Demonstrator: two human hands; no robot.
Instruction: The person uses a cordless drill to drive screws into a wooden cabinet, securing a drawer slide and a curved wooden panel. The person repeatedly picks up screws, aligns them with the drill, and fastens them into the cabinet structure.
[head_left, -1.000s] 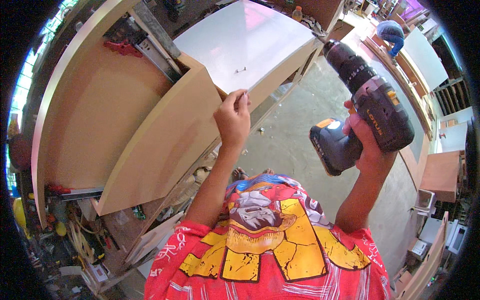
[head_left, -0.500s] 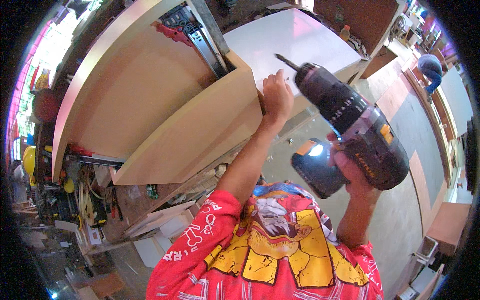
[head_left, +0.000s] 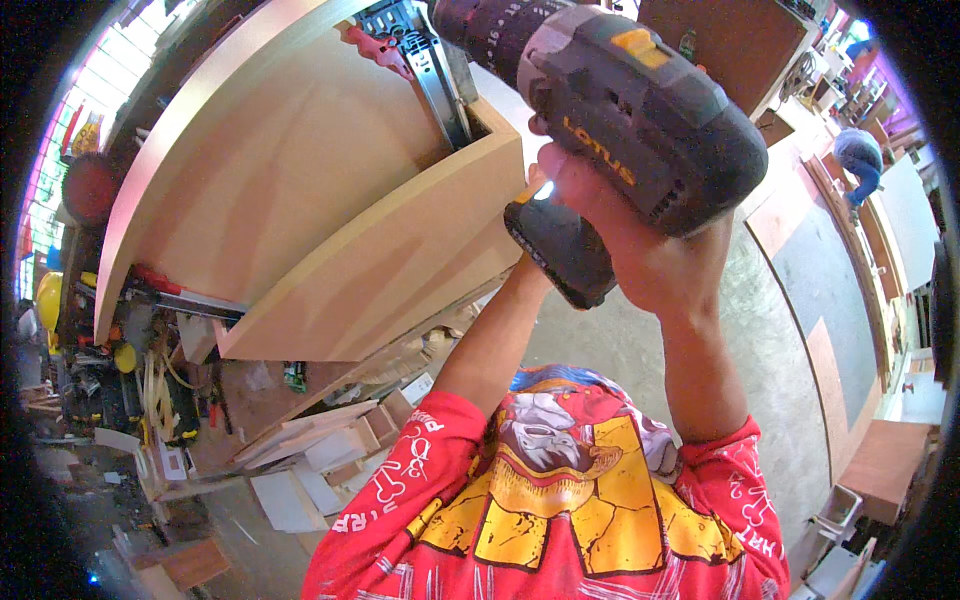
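Note:
My right hand [head_left: 640, 240] grips the handle of a black and grey cordless drill [head_left: 640, 110] with a yellow switch on top and its lamp lit. The drill points toward the upper left, and its bit lies outside the picture. Behind the battery, my left hand [head_left: 535, 183] is at the corner of a pale wooden drawer-like box [head_left: 390, 260]; its fingers are mostly hidden. A metal drawer slide [head_left: 440, 90] runs along the box's far end, beside a red plastic piece [head_left: 378, 48]. Another slide [head_left: 190, 300] shows at the near left end.
Wood offcuts [head_left: 310, 450] are heaped below the box. Tools and a coil of pale strips [head_left: 160, 395] crowd the left side. A yellow hard hat [head_left: 50, 300] hangs there. Sheets lie on the floor at right [head_left: 820, 270], where another person [head_left: 858, 160] bends down.
My right hand has swung the drill up and left over the box's corner, covering most of my left hand. The view has shifted slightly.

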